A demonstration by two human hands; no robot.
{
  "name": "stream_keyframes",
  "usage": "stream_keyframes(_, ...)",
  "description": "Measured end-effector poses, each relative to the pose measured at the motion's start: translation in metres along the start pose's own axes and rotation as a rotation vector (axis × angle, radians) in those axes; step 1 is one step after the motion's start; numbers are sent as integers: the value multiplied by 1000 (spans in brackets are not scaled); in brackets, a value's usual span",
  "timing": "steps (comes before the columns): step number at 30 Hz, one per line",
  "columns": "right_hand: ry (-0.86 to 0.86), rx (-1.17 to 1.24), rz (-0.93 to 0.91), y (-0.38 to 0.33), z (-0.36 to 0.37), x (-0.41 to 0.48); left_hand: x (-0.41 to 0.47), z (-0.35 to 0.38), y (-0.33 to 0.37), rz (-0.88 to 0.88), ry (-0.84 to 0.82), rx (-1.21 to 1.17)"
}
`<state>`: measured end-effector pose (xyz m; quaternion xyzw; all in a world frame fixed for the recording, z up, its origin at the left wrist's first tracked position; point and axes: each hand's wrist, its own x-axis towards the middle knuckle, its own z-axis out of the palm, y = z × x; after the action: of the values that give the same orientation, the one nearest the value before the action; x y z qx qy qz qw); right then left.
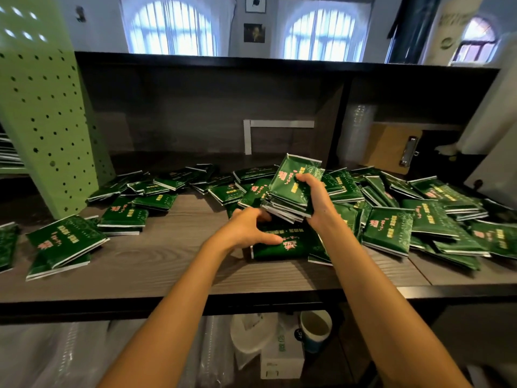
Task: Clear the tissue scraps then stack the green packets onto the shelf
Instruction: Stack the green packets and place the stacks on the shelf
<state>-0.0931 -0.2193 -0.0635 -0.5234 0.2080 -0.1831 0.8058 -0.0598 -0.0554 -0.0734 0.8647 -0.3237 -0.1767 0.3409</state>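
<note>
Many green packets lie scattered across the wooden shelf, with loose piles at the left and right. My right hand grips a tilted stack of several green packets, thumb on top, raised just above the shelf. My left hand reaches over a packet lying flat below that stack, fingers curled around its near edge and touching the stack's lower corner. I see no tissue scraps.
A green perforated panel stands at the left. A clipboard leans at the back right beside stacked clear cups. Below the shelf sit a cup, a white box and plastic bags.
</note>
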Motion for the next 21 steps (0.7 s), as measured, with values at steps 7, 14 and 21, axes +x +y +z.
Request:
stream_keyframes(7,40,-8,37,8,1,-2,0,-8,-4,-39,54,47)
stream_keyframes(14,51,-44,-16,13,0,7,-18,-51,-14,-12,193,-98)
stream_keyframes(21,-25,-126,-47,17,-5,21,-42,-92,-27,-42,161,-525)
